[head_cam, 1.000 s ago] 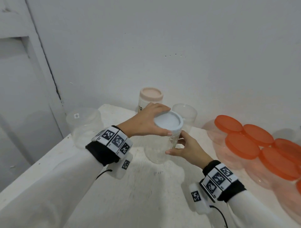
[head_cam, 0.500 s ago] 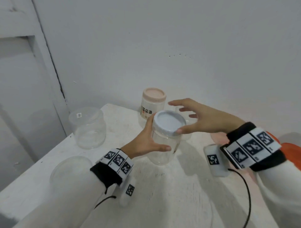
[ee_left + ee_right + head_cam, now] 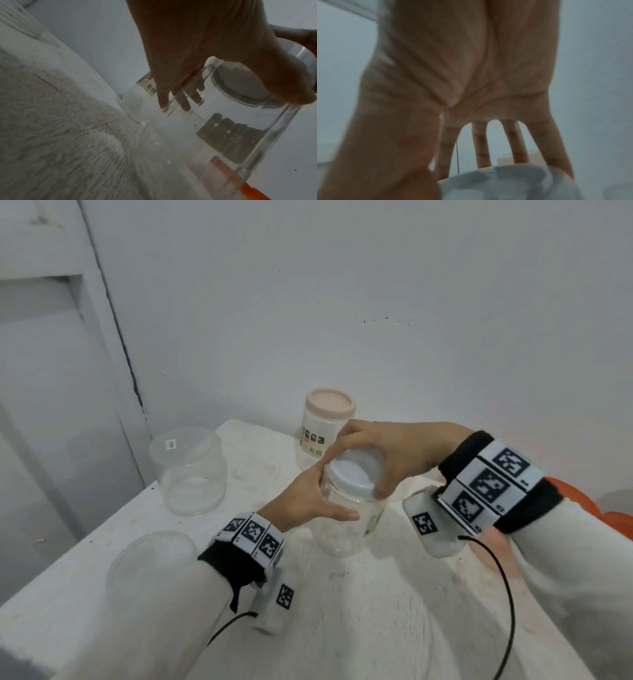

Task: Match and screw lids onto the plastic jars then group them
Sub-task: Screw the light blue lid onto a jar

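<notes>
Near the front of the white worktop (image 3: 376, 611): a low clear round plastic container (image 3: 150, 563), untouched. Further in, left hand (image 3: 305, 501) now wrapped round the shoulder of the tall clear plastic jar (image 3: 346, 529), thumb across the front, grip holding the wall just under the cap; a second ago sat on top of the cap instead. Right hand (image 3: 387, 450) newly down over the pale white round screw lid (image 3: 352, 474), fingers curled about its rim, grip clasping it; half a second ago still spread and short of it. Means swapped roles: steadying with the left, probably twisting with the right, lid seated but likely not yet tight. Stands upright mid-worktop, base seemingly on the surface, long axis vertical, mouth and lid pointing up. Just behind, near the wall: a white plastic jar with a pink lid (image 3: 325, 419), already capped.
</notes>
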`<state>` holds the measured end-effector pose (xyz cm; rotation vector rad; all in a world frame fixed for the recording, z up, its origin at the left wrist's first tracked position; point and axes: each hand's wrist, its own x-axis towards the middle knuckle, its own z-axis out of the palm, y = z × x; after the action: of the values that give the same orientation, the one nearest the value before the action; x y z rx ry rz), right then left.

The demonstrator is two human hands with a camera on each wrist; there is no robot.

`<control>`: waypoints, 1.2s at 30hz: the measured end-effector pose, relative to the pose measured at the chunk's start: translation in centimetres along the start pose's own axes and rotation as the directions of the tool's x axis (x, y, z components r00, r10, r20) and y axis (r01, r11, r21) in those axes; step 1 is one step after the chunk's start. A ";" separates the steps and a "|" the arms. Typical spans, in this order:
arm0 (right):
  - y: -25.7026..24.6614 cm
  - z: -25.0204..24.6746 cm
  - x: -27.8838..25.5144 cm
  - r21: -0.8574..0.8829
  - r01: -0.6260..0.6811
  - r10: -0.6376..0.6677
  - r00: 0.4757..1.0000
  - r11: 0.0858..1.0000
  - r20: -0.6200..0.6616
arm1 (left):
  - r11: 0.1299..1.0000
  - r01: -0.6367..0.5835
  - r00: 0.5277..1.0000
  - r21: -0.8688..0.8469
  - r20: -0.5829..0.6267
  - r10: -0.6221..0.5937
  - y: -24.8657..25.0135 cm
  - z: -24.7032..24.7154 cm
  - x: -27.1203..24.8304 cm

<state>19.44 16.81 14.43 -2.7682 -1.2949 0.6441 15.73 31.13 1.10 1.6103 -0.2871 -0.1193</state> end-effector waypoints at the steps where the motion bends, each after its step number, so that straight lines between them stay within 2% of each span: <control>1: 0.0 0.0 0.0 -0.008 -0.021 0.021 1.000 1.000 -0.011 | 1.000 0.000 1.000 -0.004 0.009 0.000 0.0 0.0 0.0; 5: -0.8 0.8 0.4 -0.184 -0.230 0.199 0.965 0.956 -0.174 | 1.000 -0.008 1.000 -0.029 0.028 0.009 0.1 0.2 -0.2; 7: -1.2 1.3 0.6 -0.251 -0.318 0.254 0.932 0.914 -0.258 | 0.999 -0.016 0.999 -0.044 0.037 0.017 0.2 0.3 -0.3; 8: -1.2 1.3 0.5 -0.279 -0.337 0.267 0.928 0.899 -0.261 | 0.999 -0.018 0.999 -0.045 0.039 0.020 0.2 0.3 -0.3; 10: -0.8 0.8 0.0 -0.258 -0.292 0.251 0.951 0.921 -0.179 | 0.998 -0.019 0.999 -0.052 0.046 0.021 0.1 0.1 -0.2; 12: -0.6 -0.1 -0.7 -0.119 -0.146 0.142 0.989 0.982 -0.043 | 0.999 -0.008 0.999 -0.054 0.049 0.011 -0.1 0.0 -0.2; 14: -0.5 -0.6 -0.9 -0.067 -0.074 0.075 0.997 0.995 0.024 | 0.998 -0.004 0.999 -0.058 0.048 0.006 -0.1 0.0 -0.2; 20: -0.8 0.8 0.2 -0.192 -0.257 0.221 0.957 0.947 -0.189 | 0.998 -0.002 0.998 -0.063 0.060 0.006 -0.1 0.1 -0.3; 25: -0.3 0.1 -0.5 -0.123 -0.101 0.098 0.995 0.987 -0.028 | 0.999 -0.008 0.998 -0.037 0.067 0.011 0.2 0.0 -0.2; 30: -0.2 0.7 0.1 -0.088 -0.089 0.077 0.989 0.992 -0.130 | 1.000 -0.021 0.999 -0.018 0.038 0.021 0.1 0.2 -0.3; 36: 0.0 0.8 0.1 -0.054 -0.094 0.084 0.983 0.994 -0.163 | 0.998 -0.066 0.998 -0.009 -0.011 0.065 -0.2 0.5 -0.3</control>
<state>19.21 16.76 13.61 -2.8712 -1.1853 0.3808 15.38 30.77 0.86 1.5898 -0.3306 -0.0621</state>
